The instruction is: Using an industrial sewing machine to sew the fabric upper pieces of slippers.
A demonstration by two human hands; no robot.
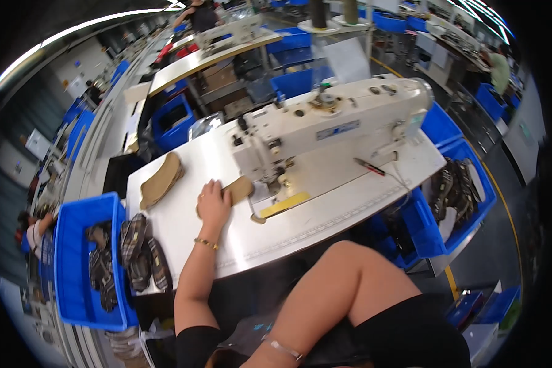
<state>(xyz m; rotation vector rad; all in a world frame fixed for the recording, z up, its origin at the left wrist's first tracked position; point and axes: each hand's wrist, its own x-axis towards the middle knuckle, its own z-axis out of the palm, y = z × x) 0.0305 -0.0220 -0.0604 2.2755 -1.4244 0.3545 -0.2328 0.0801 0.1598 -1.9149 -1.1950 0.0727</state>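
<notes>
My left hand (214, 206) lies on the white sewing table, its fingers stretched out over a tan sole-shaped piece (240, 189). The end of this piece reaches toward the needle area of a white sewing machine (337, 126); my palm and fingers hide much of the rest. Left of the hand, a small stack of tan sole-shaped pieces (162, 181) rests on the table. My right forearm crosses low in front of me and runs out at the bottom edge, so that hand is out of view.
A blue bin (63, 264) at the left holds dark plaid pieces, and more plaid pieces (142, 251) lie beside it on the table edge. Thread snips (370, 166) lie under the machine arm. Another filled blue bin (486, 184) stands at the right. People work farther back.
</notes>
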